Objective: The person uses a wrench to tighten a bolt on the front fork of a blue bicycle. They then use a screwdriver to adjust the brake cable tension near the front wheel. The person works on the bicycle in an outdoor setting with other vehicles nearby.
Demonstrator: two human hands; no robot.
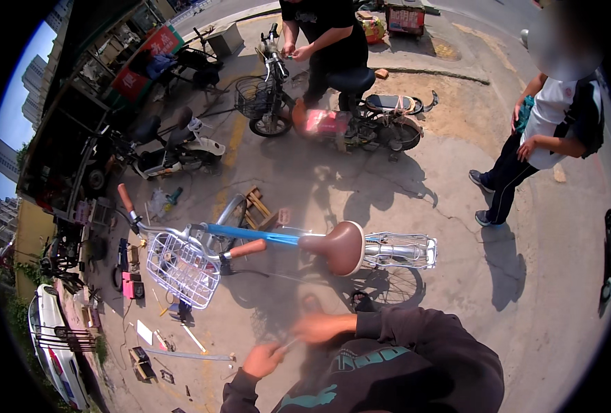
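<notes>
In front of my chest, my left hand [263,359] is closed, thumb and fingers pinched together. My right hand [323,328] comes in beside it from the right, blurred by motion, its fingers curled. A small, thin, pale piece [289,343] shows between the two hands; its kind is too small and smeared to make out. Just beyond them stands a bicycle with a blue frame [250,235], a brown saddle [345,249] and a silver rear rack [400,250]. A white wire basket [181,268] hangs below its handlebar, which has brown grips [247,248].
Tools and small parts lie scattered on the ground at left, with a pink box [133,286] and a long metal strip [188,355]. A wooden stool [259,208] is behind the bicycle. Farther off, one person [326,34] handles an electric bike [350,81]; another person [552,127] stands right.
</notes>
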